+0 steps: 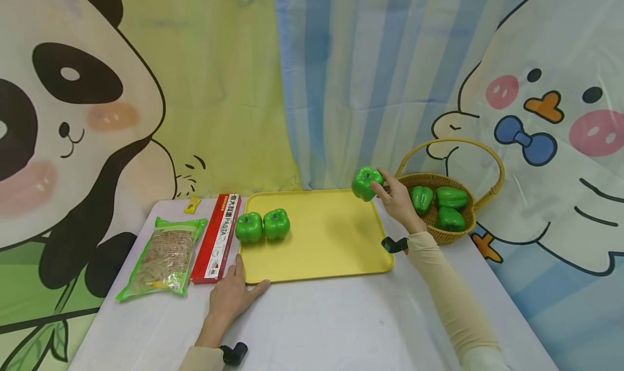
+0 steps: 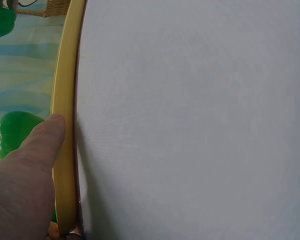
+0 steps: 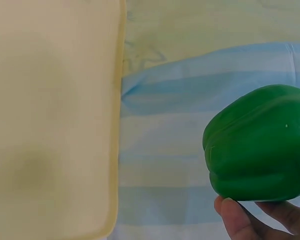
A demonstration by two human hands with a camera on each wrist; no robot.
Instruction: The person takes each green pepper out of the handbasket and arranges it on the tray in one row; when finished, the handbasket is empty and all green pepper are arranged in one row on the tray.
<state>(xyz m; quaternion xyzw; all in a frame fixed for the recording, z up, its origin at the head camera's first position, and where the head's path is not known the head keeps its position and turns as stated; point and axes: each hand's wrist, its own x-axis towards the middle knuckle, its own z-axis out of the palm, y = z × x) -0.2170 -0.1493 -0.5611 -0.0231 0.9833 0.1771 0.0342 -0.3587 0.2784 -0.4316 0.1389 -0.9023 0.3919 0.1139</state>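
A green bell pepper (image 1: 366,183) is gripped by my right hand (image 1: 397,200) above the far right corner of the yellow tray (image 1: 322,241). The right wrist view shows the same pepper (image 3: 260,145) with fingertips (image 3: 235,215) against its underside. Two more green bell peppers, one at the left (image 1: 249,228) and one beside it (image 1: 277,224), sit on the tray's left part. My left hand (image 1: 231,295) touches the tray's near left corner with fingers spread. In the left wrist view its thumb (image 2: 42,137) lies against the yellow rim (image 2: 65,165).
A wicker basket (image 1: 441,240) with a tall handle stands right of the tray, holding several green bell peppers (image 1: 451,197). Left of the tray lie a red and white pasta box (image 1: 216,238), a bag of noodles (image 1: 164,257) and a small yellow packet (image 1: 192,205). Printed curtains hang behind.
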